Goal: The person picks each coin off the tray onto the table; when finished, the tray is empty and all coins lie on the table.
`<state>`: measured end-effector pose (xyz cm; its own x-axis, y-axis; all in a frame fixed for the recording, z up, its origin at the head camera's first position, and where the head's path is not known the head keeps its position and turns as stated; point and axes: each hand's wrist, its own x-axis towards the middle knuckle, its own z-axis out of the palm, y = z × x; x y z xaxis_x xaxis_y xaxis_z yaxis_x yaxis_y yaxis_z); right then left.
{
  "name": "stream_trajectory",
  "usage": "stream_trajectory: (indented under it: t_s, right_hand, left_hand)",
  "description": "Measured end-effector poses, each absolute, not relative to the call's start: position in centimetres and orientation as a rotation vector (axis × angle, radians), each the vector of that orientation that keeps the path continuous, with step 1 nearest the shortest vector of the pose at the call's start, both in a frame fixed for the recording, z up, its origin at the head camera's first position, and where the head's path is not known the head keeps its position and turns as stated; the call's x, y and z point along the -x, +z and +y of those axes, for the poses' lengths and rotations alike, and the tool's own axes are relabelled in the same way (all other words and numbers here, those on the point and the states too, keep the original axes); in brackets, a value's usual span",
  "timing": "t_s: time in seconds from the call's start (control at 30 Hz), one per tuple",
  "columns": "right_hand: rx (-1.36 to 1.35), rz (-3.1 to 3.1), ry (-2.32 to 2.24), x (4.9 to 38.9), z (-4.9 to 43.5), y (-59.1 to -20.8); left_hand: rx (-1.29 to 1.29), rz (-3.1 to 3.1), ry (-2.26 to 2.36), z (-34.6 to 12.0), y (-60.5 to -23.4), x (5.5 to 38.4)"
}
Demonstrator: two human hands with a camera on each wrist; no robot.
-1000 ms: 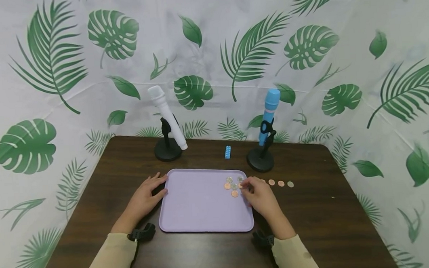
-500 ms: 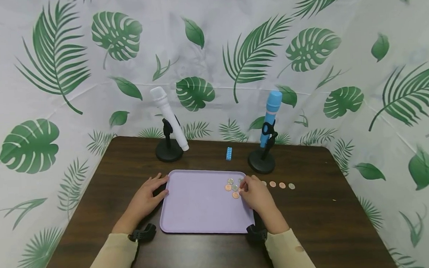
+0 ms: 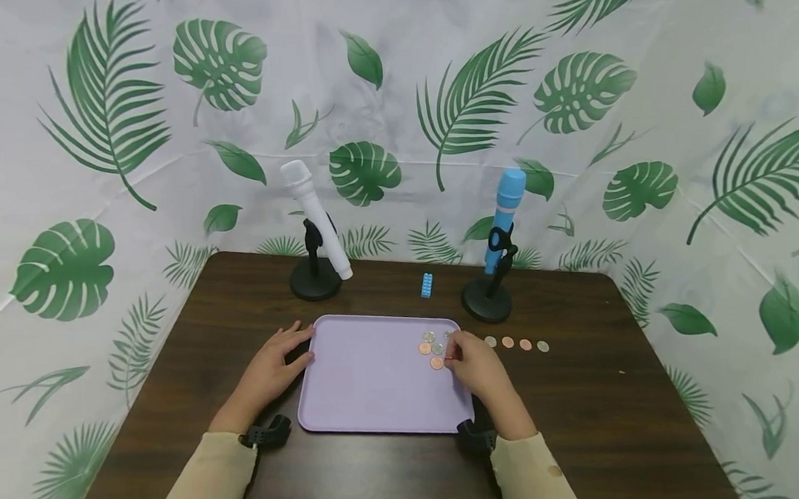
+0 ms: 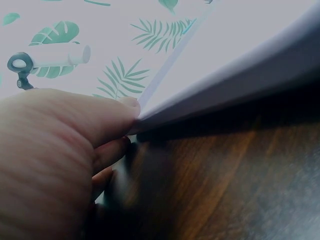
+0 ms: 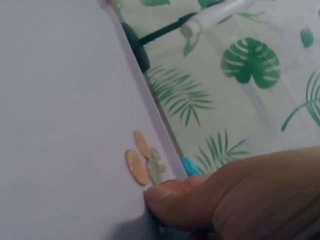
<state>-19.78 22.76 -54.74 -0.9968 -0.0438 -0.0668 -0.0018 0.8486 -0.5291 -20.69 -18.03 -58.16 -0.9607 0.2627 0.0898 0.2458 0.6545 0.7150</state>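
Note:
A lilac tray [image 3: 373, 401] lies on the dark wooden table. My left hand [image 3: 267, 377] rests at its left rim, thumb and forefinger touching the edge; in the left wrist view the thumb [image 4: 127, 107] lies against the tray's corner. Over the tray's right side, my right hand [image 3: 476, 362] has thumb and fingers together on a copper coin, mostly hidden beneath the fingertips. Beside them, several silver and copper coins form a cluster, among them a copper coin [image 3: 436, 363] and a silver coin [image 3: 437, 348]. The right wrist view shows copper coins [image 5: 136, 167] just past the thumb.
Right of the tray, a row of several coins [image 3: 526, 344] lies on the table. Behind stand a white microphone [image 3: 320, 227] and a blue microphone [image 3: 504, 217] on black stands. A small blue studded piece [image 3: 426, 285] lies between them. A leaf-print cloth [image 3: 378, 92] hangs behind.
My right fingertips have slid slightly toward me over the tray, along with the copper coin under them. The left hand stays at the rim. The head view has shifted slightly.

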Motion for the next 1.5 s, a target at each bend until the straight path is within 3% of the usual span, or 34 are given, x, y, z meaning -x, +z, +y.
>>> stream_trajectory:
  t_s: [0.27, 0.57, 0.97, 1.2, 1.5]
  right_hand:
    - [0.02, 2.987, -1.247, 19.0, 24.4, -56.3]
    - [0.015, 3.178, -1.77, 18.6, 30.2, -56.9]
    - [-0.602, 3.019, -2.243, 16.2, 39.9, -57.8]
    - [-1.004, 3.032, -2.094, 16.4, 42.1, -59.2]
    - [-0.943, 3.214, -1.521, 17.7, 41.5, -58.2]
  left_hand:
    - [-0.433, 2.83, 1.198, -18.1, -58.1, 20.7]
    - [-0.466, 2.836, 1.199, -17.8, -58.1, 21.0]
    - [-0.445, 2.846, 1.21, -18.0, -58.3, 20.4]
    - [-0.454, 2.826, 1.207, -18.0, -58.1, 20.6]
    - [-0.427, 2.835, 1.238, -18.0, -58.0, 20.6]
